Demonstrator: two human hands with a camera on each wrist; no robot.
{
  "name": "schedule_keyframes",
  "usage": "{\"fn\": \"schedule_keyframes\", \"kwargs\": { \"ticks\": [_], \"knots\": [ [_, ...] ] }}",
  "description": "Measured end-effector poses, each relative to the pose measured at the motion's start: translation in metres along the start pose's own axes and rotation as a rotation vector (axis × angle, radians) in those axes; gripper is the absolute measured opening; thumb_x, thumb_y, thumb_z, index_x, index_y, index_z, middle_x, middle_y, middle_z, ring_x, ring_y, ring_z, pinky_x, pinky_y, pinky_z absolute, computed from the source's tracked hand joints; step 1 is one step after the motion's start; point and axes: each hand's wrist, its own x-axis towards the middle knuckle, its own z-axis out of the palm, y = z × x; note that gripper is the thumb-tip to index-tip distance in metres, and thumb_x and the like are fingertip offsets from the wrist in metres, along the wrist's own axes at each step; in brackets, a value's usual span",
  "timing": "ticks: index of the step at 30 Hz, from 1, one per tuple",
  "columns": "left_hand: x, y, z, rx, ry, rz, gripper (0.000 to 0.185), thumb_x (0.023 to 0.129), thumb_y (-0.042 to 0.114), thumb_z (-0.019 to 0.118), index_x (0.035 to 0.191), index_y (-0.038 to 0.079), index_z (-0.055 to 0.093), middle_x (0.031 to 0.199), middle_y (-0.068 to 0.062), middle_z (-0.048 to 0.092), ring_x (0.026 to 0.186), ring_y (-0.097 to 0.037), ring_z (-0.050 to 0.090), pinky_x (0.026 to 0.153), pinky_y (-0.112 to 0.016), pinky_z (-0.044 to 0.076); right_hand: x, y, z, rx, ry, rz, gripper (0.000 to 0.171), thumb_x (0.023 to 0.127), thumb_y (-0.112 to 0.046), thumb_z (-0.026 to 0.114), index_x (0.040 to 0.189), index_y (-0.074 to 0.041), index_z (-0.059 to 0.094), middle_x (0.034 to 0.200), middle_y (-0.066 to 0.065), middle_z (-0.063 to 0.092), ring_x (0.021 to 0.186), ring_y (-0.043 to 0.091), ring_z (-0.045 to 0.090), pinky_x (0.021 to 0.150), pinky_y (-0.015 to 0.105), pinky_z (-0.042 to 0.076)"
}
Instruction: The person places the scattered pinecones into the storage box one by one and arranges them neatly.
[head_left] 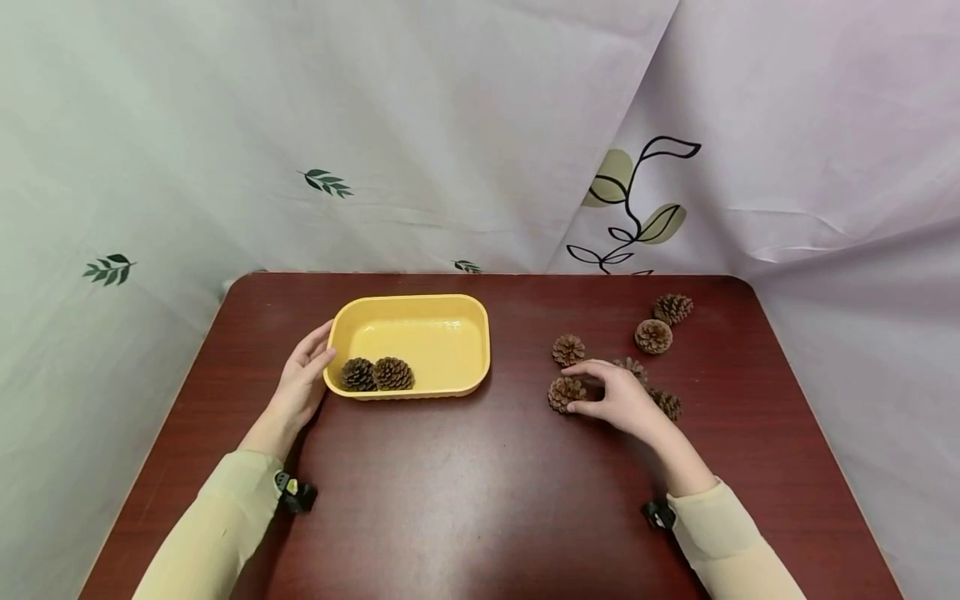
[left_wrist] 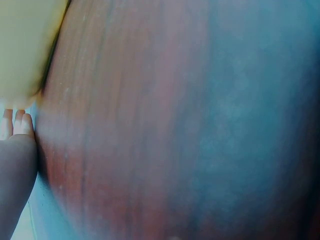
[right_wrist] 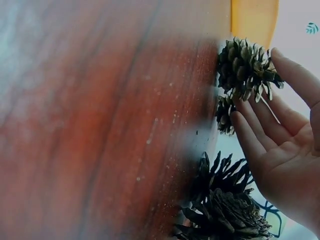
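The brown, scaly pine cone [head_left: 566, 393] nearest the right hand [head_left: 618, 398] lies on the dark red wooden table [head_left: 465, 492], directly off the fingertips on the side toward the shallow yellow plastic tray [head_left: 450, 321]. The cone is roughly round, so no long axis governs the approach. The right hand is by far the nearer hand: its forefinger arches over the cone's far side and its thumb reaches the near side, a narrow and not yet closed pinch; the right wrist view shows the fingers [right_wrist: 260, 135] fairly straight, touching the scales rather than clamping them. The forearm runs in from the near right edge, wrist low, palm turned toward the tray. Four more loose cones [head_left: 653, 336] lie behind and beside this hand, one partly hidden by it. The left hand [head_left: 303, 379] rests relaxed against the tray's left end wall, fingers straight along the rim, holding nothing. Two darker pine cones [head_left: 377, 374] sit side by side, touching, in the tray's near left corner.
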Motion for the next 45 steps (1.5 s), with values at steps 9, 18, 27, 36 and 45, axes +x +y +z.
{"fn": "schedule_keyframes", "kwargs": {
  "ticks": [9, 18, 27, 36, 45],
  "knots": [
    [0.000, 0.000, 0.000, -0.001, 0.000, -0.012, 0.042, 0.111, 0.002, 0.048, 0.147, 0.023, 0.056, 0.132, 0.015, 0.069, 0.118, 0.000, 0.067, 0.095, -0.017, 0.056, -0.002, -0.002, 0.000, 0.013, -0.015, 0.011, 0.045, 0.088, -0.010, 0.087, 0.130, -0.005, 0.073, 0.135, 0.019, 0.071, 0.125, 0.040, 0.069, 0.104, 0.056, 0.056],
    [-0.001, -0.002, 0.000, -0.007, 0.003, -0.012, 0.042, 0.111, 0.001, 0.048, 0.146, 0.023, 0.057, 0.132, 0.015, 0.070, 0.118, 0.000, 0.067, 0.095, -0.017, 0.056, -0.003, -0.002, 0.001, -0.009, 0.008, 0.007, 0.045, 0.087, -0.009, 0.088, 0.129, -0.004, 0.074, 0.133, 0.018, 0.073, 0.123, 0.037, 0.071, 0.103, 0.054, 0.056],
    [0.000, -0.002, 0.000, -0.005, 0.000, -0.013, 0.042, 0.111, 0.001, 0.048, 0.145, 0.024, 0.057, 0.131, 0.015, 0.070, 0.117, 0.000, 0.067, 0.094, -0.017, 0.056, 0.000, -0.004, 0.000, -0.040, 0.046, 0.001, 0.044, 0.088, -0.013, 0.088, 0.129, -0.006, 0.075, 0.132, 0.018, 0.074, 0.123, 0.038, 0.070, 0.104, 0.056, 0.056],
    [0.001, -0.003, -0.002, -0.015, -0.006, 0.006, 0.043, 0.111, -0.001, 0.047, 0.142, 0.027, 0.061, 0.130, 0.015, 0.071, 0.117, 0.000, 0.068, 0.094, -0.017, 0.057, 0.009, -0.012, -0.001, -0.013, 0.079, -0.021, 0.045, 0.088, -0.017, 0.089, 0.130, -0.008, 0.075, 0.132, 0.015, 0.075, 0.122, 0.035, 0.071, 0.104, 0.055, 0.056],
    [0.002, -0.002, -0.001, 0.003, 0.018, 0.003, 0.042, 0.111, 0.001, 0.049, 0.141, 0.028, 0.061, 0.129, 0.016, 0.071, 0.116, 0.001, 0.067, 0.094, -0.016, 0.056, 0.028, -0.030, 0.001, 0.091, 0.118, -0.092, 0.043, 0.086, -0.010, 0.089, 0.126, -0.003, 0.076, 0.124, 0.015, 0.077, 0.112, 0.032, 0.076, 0.099, 0.046, 0.060]
  ]
}}
